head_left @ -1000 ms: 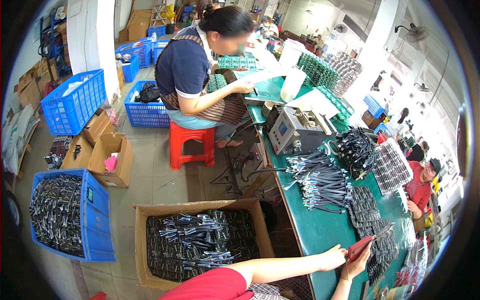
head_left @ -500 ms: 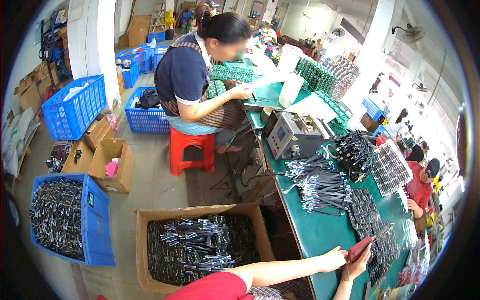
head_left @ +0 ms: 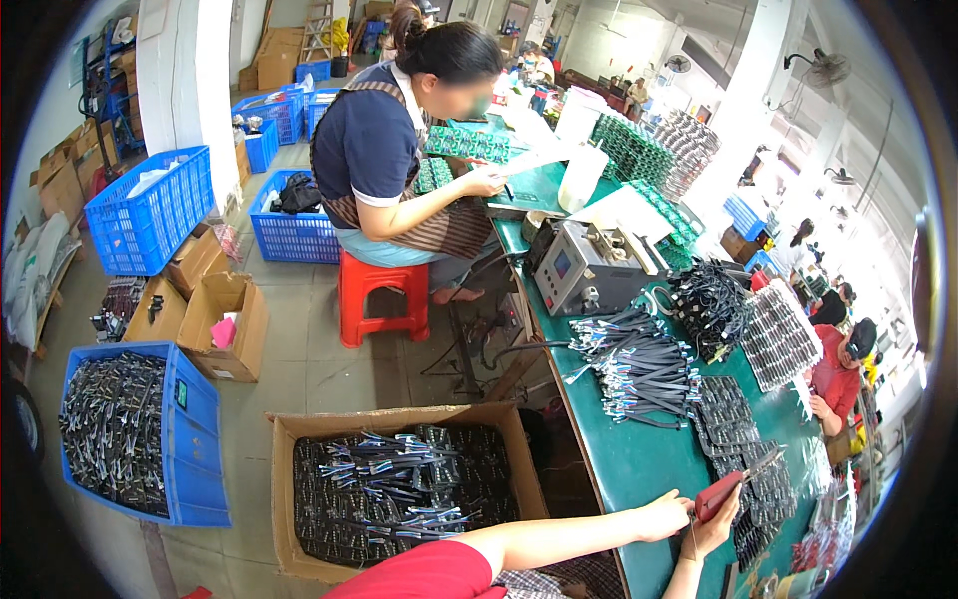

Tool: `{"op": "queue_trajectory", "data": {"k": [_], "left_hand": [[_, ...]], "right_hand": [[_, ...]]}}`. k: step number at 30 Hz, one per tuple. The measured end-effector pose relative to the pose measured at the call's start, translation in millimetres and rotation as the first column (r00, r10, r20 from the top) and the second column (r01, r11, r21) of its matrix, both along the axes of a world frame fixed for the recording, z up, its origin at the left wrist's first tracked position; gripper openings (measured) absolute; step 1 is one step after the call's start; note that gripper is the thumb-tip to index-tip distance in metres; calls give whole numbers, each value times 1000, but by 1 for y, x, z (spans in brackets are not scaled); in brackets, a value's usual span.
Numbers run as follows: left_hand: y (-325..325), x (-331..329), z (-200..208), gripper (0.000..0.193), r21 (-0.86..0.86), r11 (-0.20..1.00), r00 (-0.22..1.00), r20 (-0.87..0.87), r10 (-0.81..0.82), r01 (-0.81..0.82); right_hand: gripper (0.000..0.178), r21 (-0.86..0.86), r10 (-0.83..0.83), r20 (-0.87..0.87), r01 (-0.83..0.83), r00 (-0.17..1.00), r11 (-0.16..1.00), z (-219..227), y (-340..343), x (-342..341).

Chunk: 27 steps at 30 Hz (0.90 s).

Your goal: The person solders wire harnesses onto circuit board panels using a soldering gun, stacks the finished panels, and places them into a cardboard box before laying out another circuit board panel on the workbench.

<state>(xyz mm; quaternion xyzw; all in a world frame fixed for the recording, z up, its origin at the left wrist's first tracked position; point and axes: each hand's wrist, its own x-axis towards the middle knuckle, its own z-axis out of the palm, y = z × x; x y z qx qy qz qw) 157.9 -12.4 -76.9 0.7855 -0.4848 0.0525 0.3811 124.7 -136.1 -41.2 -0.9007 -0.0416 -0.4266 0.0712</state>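
My right hand (head_left: 711,537) grips a red-handled tool (head_left: 715,496) with a slim metal tip pointing away to the upper right, over dark board panels (head_left: 766,499). A thin line hangs below its handle. Close beside the handle, my left hand (head_left: 666,516) is closed, fingertips together; what they hold is too small to make out. Both hands are over the green bench (head_left: 639,469). Farther up lies a pile of black cables with bared, coloured wire ends (head_left: 644,369).
Below the bench's left edge stands a carton (head_left: 283,499) of wired parts, with a blue crate (head_left: 205,439) beyond. A grey machine (head_left: 584,270), black cable bundle (head_left: 709,304) and pale panel stack (head_left: 781,334) occupy the bench. A co-worker (head_left: 374,150) sits on a red stool (head_left: 384,290).
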Motion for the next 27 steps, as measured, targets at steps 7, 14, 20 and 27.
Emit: {"op": "queue_trajectory", "data": {"k": [7, 14, 20, 27], "left_hand": [[1, -1, 0, 13, -27, 1000, 1000, -16, -11, 11], [1, 1, 0, 15, -14, 1000, 999, -36, -26, 26], [-1, 1, -1, 15, -28, 999, 998, -51, -32, 31], [-1, 1, -2, 16, -14, 999, 999, -43, -29, 29]], "right_hand": [[68, 5, 12, 5, -12, 1000, 1000, 0, 0, 0], [68, 6, -4, 3, 3, 1000, 1000, 0, -1, 0], [68, 7, -15, 12, 15, 1000, 1000, -1, -1, 0], [69, 4, 0, 12, 0, 1000, 1000, -1, -1, -1]]}}
